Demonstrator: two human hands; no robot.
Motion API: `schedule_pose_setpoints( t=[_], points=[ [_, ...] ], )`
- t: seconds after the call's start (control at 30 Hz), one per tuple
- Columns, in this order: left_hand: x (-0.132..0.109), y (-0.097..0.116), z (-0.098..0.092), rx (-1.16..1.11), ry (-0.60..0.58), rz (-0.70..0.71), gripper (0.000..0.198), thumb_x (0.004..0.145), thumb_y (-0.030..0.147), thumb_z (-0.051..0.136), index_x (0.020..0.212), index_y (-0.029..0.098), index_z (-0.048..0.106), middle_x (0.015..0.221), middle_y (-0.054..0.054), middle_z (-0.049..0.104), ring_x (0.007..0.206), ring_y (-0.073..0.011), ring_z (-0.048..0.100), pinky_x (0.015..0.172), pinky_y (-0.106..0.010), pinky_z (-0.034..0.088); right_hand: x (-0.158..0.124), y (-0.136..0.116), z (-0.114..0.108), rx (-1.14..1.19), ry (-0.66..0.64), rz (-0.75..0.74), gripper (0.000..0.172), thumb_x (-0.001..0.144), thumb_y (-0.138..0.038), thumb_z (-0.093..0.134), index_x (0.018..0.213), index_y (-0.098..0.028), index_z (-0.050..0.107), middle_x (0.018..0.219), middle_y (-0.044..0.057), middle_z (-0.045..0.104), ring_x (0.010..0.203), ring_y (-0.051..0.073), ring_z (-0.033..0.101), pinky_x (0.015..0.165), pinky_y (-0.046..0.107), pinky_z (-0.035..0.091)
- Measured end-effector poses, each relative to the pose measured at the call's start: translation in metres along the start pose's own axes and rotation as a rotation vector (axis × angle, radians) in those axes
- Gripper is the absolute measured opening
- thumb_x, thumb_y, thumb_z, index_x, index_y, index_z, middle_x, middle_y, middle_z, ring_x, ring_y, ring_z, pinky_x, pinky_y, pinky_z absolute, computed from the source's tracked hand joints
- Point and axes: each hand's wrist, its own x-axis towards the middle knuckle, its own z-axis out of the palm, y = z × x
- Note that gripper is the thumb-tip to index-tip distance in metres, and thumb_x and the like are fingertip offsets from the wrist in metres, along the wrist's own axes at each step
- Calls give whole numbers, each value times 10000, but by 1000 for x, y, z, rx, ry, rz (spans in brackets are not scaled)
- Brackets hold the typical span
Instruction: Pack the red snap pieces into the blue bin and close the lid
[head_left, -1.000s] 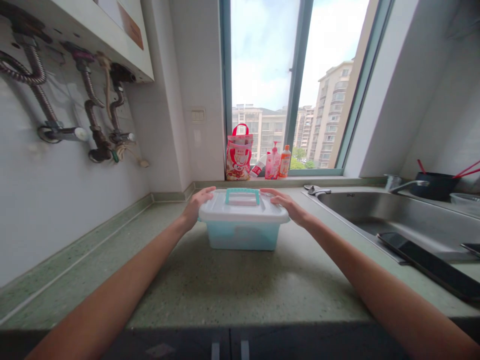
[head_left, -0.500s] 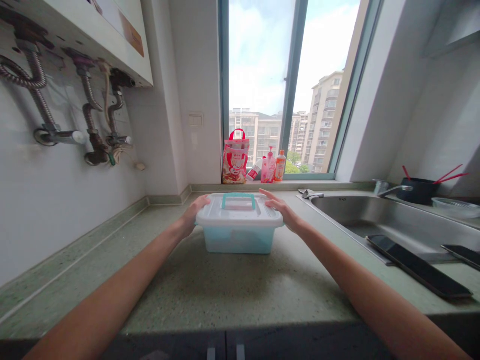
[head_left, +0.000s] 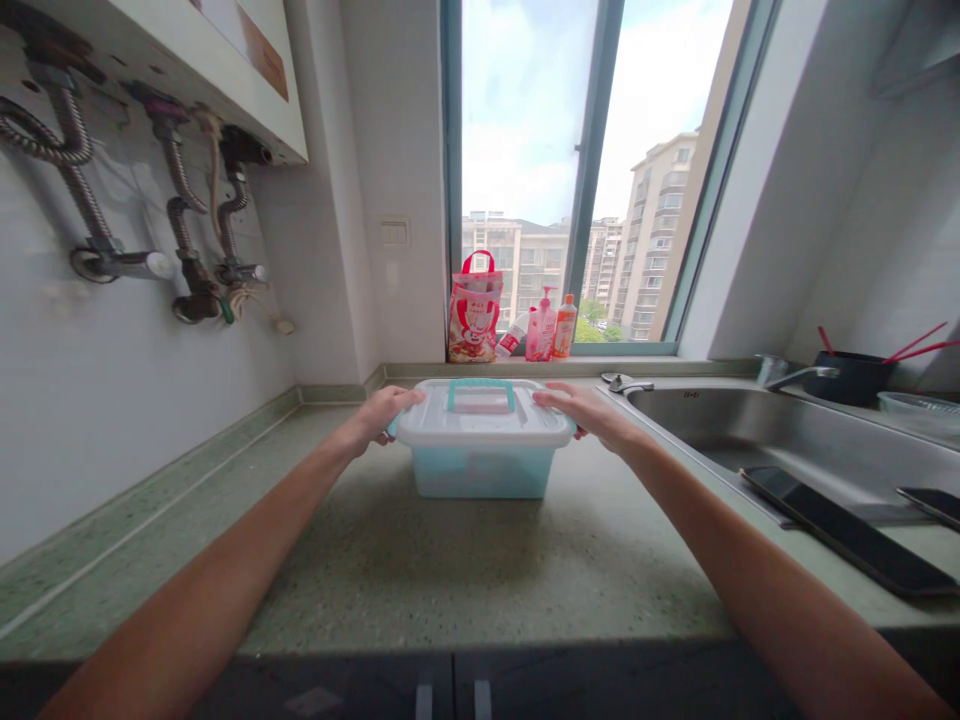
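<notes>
A light-blue plastic storage box (head_left: 484,470) stands on the green speckled countertop (head_left: 480,580). Its white lid (head_left: 480,425) is on, with a teal carrying handle (head_left: 481,386) lying on top. At the box's left end my left hand (head_left: 379,412) grips the rim, thumb on the lid and fingers curled beneath the edge. My right hand (head_left: 589,410) clasps the opposite end the same way, its thumb over the lid. Fingertips show below the side clips on both sides. What the box contains cannot be made out through its cloudy wall.
To the right is a steel sink (head_left: 750,440) with a faucet (head_left: 802,376); a long black tray-like piece (head_left: 847,530) rests across its near edge. On the windowsill stand a red bag (head_left: 475,315), a pink pump bottle (head_left: 541,330) and an orange bottle (head_left: 564,328). Pipes hang at left.
My right hand's raised fingers have come down and curled under the lid's right end. My left hand has also tightened round its end. The camera view has shifted slightly.
</notes>
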Motion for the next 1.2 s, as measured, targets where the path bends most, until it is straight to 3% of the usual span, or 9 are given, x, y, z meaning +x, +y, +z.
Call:
schedule_pose_setpoints(
  t=[0.2, 0.3, 0.4, 0.53, 0.7, 0.83, 0.97, 1.1, 1.2],
  points=[
    [-10, 4, 13, -51, 108, 104, 557, 856, 664, 616, 1093, 173, 728, 684, 2, 617, 527, -153, 502, 446, -242, 342, 3, 9, 6, 81, 63, -189, 581, 810, -493, 750, 1321, -216, 740, 971, 73, 794, 762, 216, 667, 527, 267, 446],
    [-10, -2, 21, -90, 221, 299, 478, 883, 591, 587, 956, 152, 763, 631, 9, 564, 549, -145, 478, 504, -257, 360, 3, 18, 14, 178, 41, -342, 459, 838, -520, 679, 1138, -202, 818, 983, 70, 801, 895, 255, 689, 712, 328, 518],
    [-9, -9, 26, -52, 290, 470, 446, 895, 533, 578, 764, 162, 788, 771, -51, 667, 758, -200, 608, 680, -301, 483, 3, 25, 22, 190, 98, -404, 419, 853, -536, 639, 990, -202, 854, 966, 81, 785, 947, 288, 685, 867, 410, 523],
    [-12, -9, 29, -49, 78, 608, 555, 966, 489, 395, 753, 191, 812, 1263, -97, 741, 1252, -318, 605, 1086, -435, 466, 3, 26, 32, 235, 121, -550, 401, 872, -488, 559, 1025, -277, 863, 1269, 71, 732, 1295, 349, 577, 1140, 493, 403],
    [-14, -1, 24, -41, -153, 659, 386, 872, 335, 487, 894, 190, 844, 1276, -103, 746, 1342, -349, 557, 1219, -497, 339, -2, 18, 34, 306, -113, -567, 378, 855, -398, 561, 1095, -337, 846, 1521, -23, 615, 1496, 358, 421, 1247, 522, 276],
    [-12, 1, 18, -11, -232, 644, 400, 871, 334, 477, 929, 198, 849, 1305, -111, 719, 1302, -362, 569, 1211, -522, 331, -7, 12, 29, 307, -209, -564, 357, 892, -460, 573, 1056, -311, 853, 1573, -19, 567, 1484, 374, 448, 1235, 536, 308],
    [-4, -9, 16, -12, -223, 594, 427, 780, 347, 545, 1072, 207, 824, 1468, -78, 634, 1414, -390, 479, 1244, -534, 286, -5, 17, 25, 244, -201, -629, 497, 974, -640, 488, 1018, -302, 850, 1467, 21, 661, 1485, 364, 445, 1267, 550, 260],
    [15, -37, 18, -209, -32, 375, 577, 838, 466, 600, 1340, 191, 676, 1452, -102, 632, 1373, -367, 535, 1179, -502, 391, -1, 27, 23, 169, -68, -778, 561, 1022, -694, 412, 979, -289, 799, 1216, 62, 764, 1394, 332, 533, 1244, 527, 303],
    [29, -63, 14, -191, 124, 216, 615, 914, 652, 558, 1301, 185, 663, 1339, -121, 685, 1282, -346, 597, 1103, -470, 458, -1, 31, 22, 80, 42, -855, 535, 1011, -725, 428, 913, -272, 696, 1064, 78, 725, 1245, 316, 618, 1126, 487, 433]
  ],
)
